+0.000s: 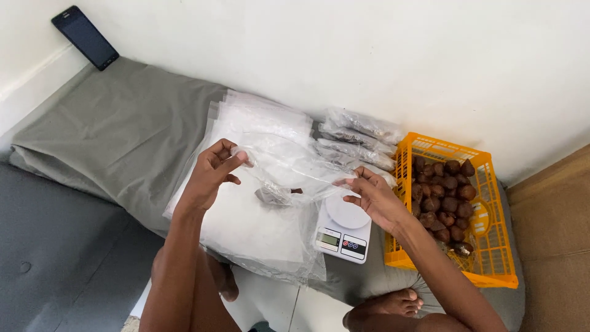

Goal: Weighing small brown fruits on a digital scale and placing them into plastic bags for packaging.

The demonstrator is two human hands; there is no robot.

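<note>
**A:** What do my hands have just now?

**B:** Centre of the frame: a clear plastic bag (289, 169) stretched between them. Your left hand (212, 175) pinches its upper left edge, fingers closed on the film. Your right hand (375, 200) pinches the right edge the same way. A few dark brown pieces sit in the bag's sagging bottom.

**A:** So which step am I in?

**B:** I judge it as filling, early on; the bag is nearly empty and held above the small white kitchen scale (341, 230). The next move would call for freeing one hand while the other keeps the mouth spread.

**A:** Where is the fruit?

**B:** Right of centre, in an orange plastic crate (491, 258), piled with brown scaly fruits (445, 197). Filled bags (359, 141) lie stacked just left of the crate, above the scale.

**A:** And the surface?

**B:** A grey cloth (123, 135) over a grey cushion, with a pile of empty clear bags (258, 227) beneath your hands. A white wall runs across the top; a dark phone (85, 37) leans at upper left. Your bare feet show at the bottom edge.
</note>
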